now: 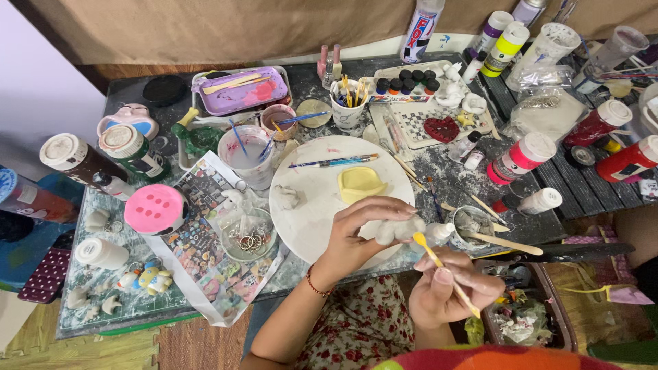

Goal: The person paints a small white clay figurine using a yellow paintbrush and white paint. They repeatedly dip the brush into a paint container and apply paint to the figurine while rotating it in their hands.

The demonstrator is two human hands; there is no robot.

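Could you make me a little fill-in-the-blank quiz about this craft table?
1. The right hand holds a brush with a ____ handle.
2. The left hand grips a small ____ figurine.
3. The yellow mould lies on a round white ____.
4. The jar lid with raised dots is ____.

Missing words: yellow; white; board; pink

Bright, even light; edges warped.

Paint-stained dark table, tan backdrop, wood-look floor
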